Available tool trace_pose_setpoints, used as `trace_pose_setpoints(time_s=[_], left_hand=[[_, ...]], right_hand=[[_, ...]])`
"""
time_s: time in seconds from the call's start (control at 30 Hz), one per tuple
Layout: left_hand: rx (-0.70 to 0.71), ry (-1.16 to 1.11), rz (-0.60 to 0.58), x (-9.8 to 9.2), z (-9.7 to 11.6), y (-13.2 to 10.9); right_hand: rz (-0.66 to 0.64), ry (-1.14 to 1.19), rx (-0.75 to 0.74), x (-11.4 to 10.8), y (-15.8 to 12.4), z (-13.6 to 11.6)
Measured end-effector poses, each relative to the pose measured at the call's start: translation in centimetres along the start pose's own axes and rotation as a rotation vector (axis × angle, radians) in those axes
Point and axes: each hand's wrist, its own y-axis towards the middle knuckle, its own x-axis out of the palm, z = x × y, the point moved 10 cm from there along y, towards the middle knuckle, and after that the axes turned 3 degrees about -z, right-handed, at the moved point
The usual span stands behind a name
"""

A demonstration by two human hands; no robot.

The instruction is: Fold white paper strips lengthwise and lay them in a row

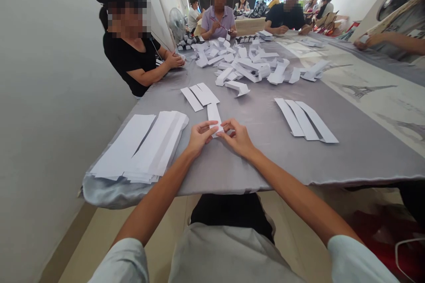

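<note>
A narrow white paper strip [213,114] lies lengthwise on the grey tablecloth [259,159] in front of me. My left hand [200,135] pinches the strip's near end from the left. My right hand [236,135] pinches the same end from the right, fingers curled over the paper. Both hands rest on the cloth close to the table's near edge. A thick stack of long white sheets [142,143] sits just left of my left hand.
Three flat strips [306,120] lie to the right, a few more [199,95] beyond my hands. A heap of folded white paper pieces [247,63] covers the table's middle. Several other people sit around the far end and left side; a wall runs along the left.
</note>
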Motion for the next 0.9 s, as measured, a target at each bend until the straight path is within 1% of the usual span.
trace_pose_setpoints(time_s=[0.1,0.2,0.37,0.5,0.6,0.7,0.77,0.83,0.9], left_hand=[[-0.028,0.033,-0.061,0.4,-0.1,-0.2],[-0.042,0.047,-0.091,0.8,0.1,-0.4],[-0.080,0.053,-0.105,1.0,-0.1,-0.6],[-0.012,0.065,-0.086,0.7,0.0,-0.3],[0.037,0.058,-0.062,0.5,0.2,-0.2],[0.077,0.070,-0.034,0.4,0.5,-0.3],[0.117,0.106,-0.013,0.3,0.7,-0.4],[0.176,0.171,-0.005,0.4,1.1,-0.5],[0.225,0.224,-0.014,0.6,1.4,-0.6]], right_hand=[[-0.008,-0.006,-0.020,0.1,-0.1,-0.5],[0.013,-0.015,-0.016,-0.2,-0.2,-0.8],[0.044,-0.001,0.055,-0.6,-0.1,0.2],[0.050,0.025,0.087,-0.5,0.0,1.3],[0.052,0.004,0.071,-0.5,0.0,1.3],[0.101,-0.041,0.077,-0.8,0.0,1.4],[0.135,-0.048,0.109,-1.1,0.0,1.9],[0.124,-0.006,0.159,-0.9,0.0,2.7],[0.074,0.064,0.208,-0.3,0.1,3.6]])
